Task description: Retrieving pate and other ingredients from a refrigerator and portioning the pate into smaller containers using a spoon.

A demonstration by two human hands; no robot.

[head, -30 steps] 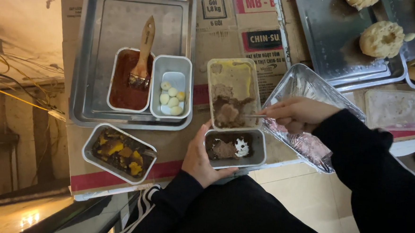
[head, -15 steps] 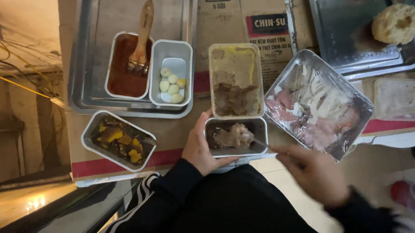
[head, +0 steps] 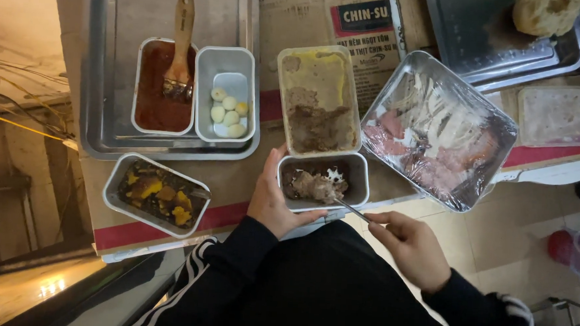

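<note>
Left hand [head: 271,198] cups the near-left corner of a small rectangular metal tin [head: 322,182] of brown shredded meat, fingers curled against its wall. Right hand [head: 412,247], at five o'clock from the tin, pinches a thin metal utensil [head: 348,208] whose tip rests in the meat. At twelve o'clock stands a taller tin of brown paste [head: 318,100]; at two o'clock, a crinkled foil tray of pale and pink sliced meats [head: 437,128]. At nine o'clock, a tin of dark and yellow pickles [head: 157,194].

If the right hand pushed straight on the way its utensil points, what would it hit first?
Most likely the meat in the small metal tub: the right hand aims its thin metal utensil up-left into it. Depth is hard to judge.
</note>
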